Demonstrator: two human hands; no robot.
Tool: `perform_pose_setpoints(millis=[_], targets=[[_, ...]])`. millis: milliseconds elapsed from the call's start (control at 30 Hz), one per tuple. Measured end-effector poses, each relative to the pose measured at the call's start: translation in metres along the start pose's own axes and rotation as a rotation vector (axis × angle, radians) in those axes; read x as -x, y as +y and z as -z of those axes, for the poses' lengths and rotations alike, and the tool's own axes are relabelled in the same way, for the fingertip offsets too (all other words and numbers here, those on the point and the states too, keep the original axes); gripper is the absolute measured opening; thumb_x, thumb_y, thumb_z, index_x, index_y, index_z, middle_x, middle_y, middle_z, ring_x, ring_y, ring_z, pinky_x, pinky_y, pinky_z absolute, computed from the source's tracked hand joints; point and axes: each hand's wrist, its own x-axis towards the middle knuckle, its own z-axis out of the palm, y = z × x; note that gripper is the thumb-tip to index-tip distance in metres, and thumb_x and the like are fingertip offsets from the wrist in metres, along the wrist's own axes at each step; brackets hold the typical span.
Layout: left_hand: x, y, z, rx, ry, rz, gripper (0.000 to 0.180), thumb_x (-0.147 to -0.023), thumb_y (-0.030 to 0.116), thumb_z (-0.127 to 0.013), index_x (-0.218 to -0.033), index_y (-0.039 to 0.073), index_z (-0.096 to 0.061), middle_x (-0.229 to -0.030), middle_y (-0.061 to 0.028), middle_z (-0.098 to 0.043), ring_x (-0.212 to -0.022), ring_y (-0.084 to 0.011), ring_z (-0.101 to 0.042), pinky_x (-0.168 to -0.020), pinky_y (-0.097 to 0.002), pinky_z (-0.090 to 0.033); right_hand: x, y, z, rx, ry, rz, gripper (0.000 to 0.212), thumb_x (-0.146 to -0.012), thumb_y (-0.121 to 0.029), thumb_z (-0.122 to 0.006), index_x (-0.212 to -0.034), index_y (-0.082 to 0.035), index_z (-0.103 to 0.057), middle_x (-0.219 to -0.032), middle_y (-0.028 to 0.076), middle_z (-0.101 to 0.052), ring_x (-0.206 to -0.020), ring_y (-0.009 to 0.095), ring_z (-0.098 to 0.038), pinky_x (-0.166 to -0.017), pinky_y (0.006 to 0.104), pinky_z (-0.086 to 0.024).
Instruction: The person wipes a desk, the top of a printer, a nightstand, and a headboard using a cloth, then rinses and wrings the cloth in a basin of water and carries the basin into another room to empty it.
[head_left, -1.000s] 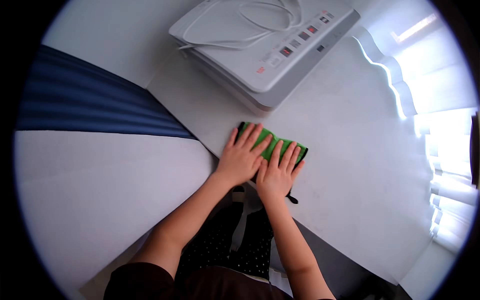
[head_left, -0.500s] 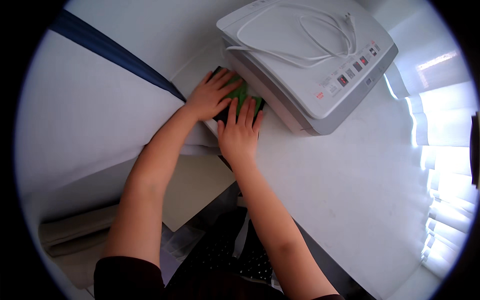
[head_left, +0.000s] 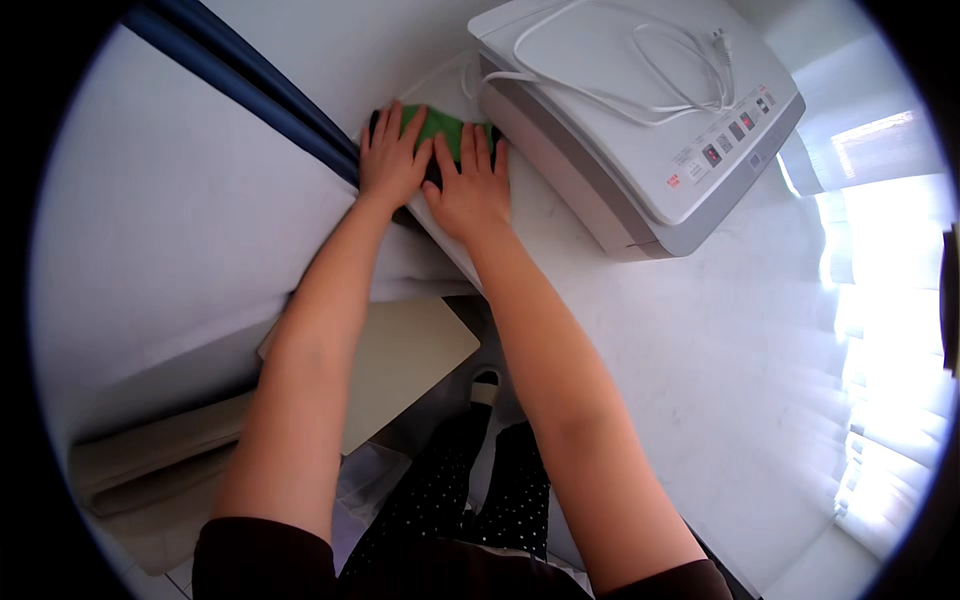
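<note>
My left hand [head_left: 392, 165] lies flat with its fingers stretched forward over a green and black piece, apparently a folded cloth [head_left: 440, 122]. Beside it, my right hand [head_left: 470, 190] presses on the same piece with its fingers spread. The green middle shows between and beyond my fingertips, and dark parts show at both sides. Most of the piece is hidden under my hands. It rests on the far left corner of a white tabletop [head_left: 660, 350], left of a white and grey printer [head_left: 560, 170].
A white cable with a plug [head_left: 722, 45] lies coiled on the printer's lid. To the left are a pale fabric surface [head_left: 220, 200] and dark blue strips [head_left: 250, 90]. A beige board [head_left: 410, 360] sits below the table edge. Bright white curtains [head_left: 890, 330] hang at right.
Both hands and the green and black piece have moved farther away and slightly left along the table, away from the printer's side. The view has shifted a little too.
</note>
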Motion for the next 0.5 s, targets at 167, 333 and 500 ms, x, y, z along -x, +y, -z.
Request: perform_pose_setpoints(millis=[167, 333, 500], targets=[[0.046, 0.01, -0.007, 0.115, -0.05, 0.052, 0.056, -0.091, 0.031, -0.047, -0.143, 0.014, -0.035, -0.149, -0.0206, -0.023, -0.138, -0.0395, -0.02, -0.109, -0.0563, -0.018, 0.054, -0.009, 0.004, -0.048, -0.094, 0.016, 0.062, -0.084, -0.036, -0.053, -0.138, -0.009, -0.04, -0.146, 0.022, -0.031, -0.138, 0.033, -0.023, -0.112, 0.0528, -0.015], [0.108, 0.068, -0.003, 0.254, -0.095, -0.011, 0.057, -0.088, 0.025, -0.049, -0.141, 0.008, -0.036, -0.148, -0.0246, -0.022, -0.137, -0.042, -0.02, -0.107, -0.0583, -0.023, 0.117, -0.008, 0.039, -0.077, -0.161, -0.086, 0.06, -0.082, -0.028, -0.051, -0.136, -0.004, -0.041, -0.144, 0.021, -0.034, -0.137, 0.032, -0.027, -0.112, 0.0524, -0.017], [0.16, 0.117, 0.014, 0.51, -0.142, -0.011, 0.057, -0.091, 0.031, -0.036, -0.143, 0.008, -0.034, -0.153, -0.0207, -0.015, -0.141, -0.04, -0.01, -0.106, -0.0643, -0.005, 0.173, -0.015, 0.086, -0.212, -0.222, -0.217, 0.063, -0.082, -0.026, -0.049, -0.138, -0.001, -0.037, -0.143, 0.02, -0.036, -0.137, 0.033, -0.027, -0.112, 0.0517, -0.015]])
